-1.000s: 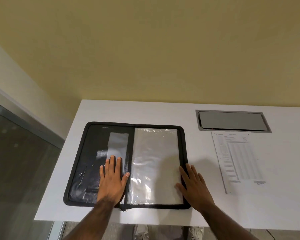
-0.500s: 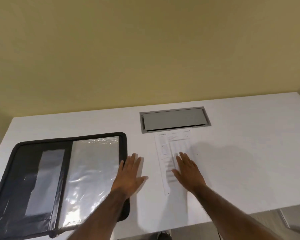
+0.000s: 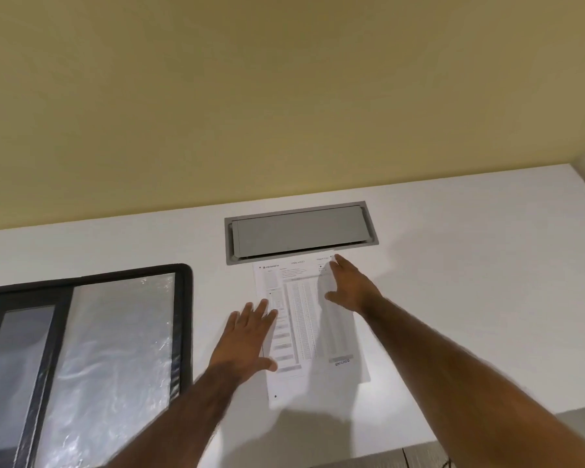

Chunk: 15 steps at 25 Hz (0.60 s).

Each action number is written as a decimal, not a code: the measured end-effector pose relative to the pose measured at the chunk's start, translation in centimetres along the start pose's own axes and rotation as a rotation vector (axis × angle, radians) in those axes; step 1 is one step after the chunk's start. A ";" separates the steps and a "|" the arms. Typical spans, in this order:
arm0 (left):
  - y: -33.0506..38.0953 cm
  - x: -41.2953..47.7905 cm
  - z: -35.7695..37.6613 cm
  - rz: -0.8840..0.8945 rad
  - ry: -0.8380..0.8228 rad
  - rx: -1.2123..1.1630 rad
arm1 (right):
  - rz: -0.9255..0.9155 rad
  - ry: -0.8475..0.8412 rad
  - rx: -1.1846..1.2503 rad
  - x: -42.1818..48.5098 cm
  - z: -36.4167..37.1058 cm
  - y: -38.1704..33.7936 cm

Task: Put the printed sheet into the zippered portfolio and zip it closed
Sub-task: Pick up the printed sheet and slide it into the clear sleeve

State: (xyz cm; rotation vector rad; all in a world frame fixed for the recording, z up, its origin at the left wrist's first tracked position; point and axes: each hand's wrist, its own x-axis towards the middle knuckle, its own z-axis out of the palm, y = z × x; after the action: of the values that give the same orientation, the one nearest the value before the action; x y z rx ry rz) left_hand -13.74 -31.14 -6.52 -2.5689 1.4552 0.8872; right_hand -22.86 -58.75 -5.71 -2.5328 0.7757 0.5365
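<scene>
Both hands flat on the printed sheet; nothing gripped.

Item 1: your left hand (image 3: pixel 247 336), fingers spread and palm down, lies across the left edge of the printed sheet (image 3: pixel 306 324), fingertips on the paper, heel on the table; it holds nothing. Item 2: your right hand (image 3: pixel 350 287), likewise spread and clasping nothing, reaches over the sheet's far right corner, fingertips at the top edge. Item 3: the sheet, a form with columns of small print, lies flat on the white table (image 3: pixel 470 298), its top edge touching the frame of the grey cable hatch (image 3: pixel 301 233) set in the tabletop. Item 4: the zippered portfolio (image 3: pixel 81 359), black-edged, lies unzipped and spread flat just left of your left hand, apart from the sheet, clear plastic sleeve (image 3: pixel 115 366) uppermost on its right half. Item 5: yellow wall (image 3: pixel 284 96) behind the table.
</scene>
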 end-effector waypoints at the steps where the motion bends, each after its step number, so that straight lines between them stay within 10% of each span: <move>1: 0.1 0.0 -0.1 -0.009 -0.006 0.004 | -0.011 -0.004 -0.008 0.6 -0.1 -0.2; 15: 0.6 -0.1 -0.1 -0.031 -0.041 -0.046 | -0.002 0.103 0.044 2.9 -0.6 -1.5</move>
State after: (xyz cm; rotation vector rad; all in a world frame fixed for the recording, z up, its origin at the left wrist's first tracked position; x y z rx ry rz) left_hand -14.22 -31.45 -6.26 -2.5818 1.3965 0.9745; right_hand -19.61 -59.13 -6.13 -2.5360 0.8125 0.3863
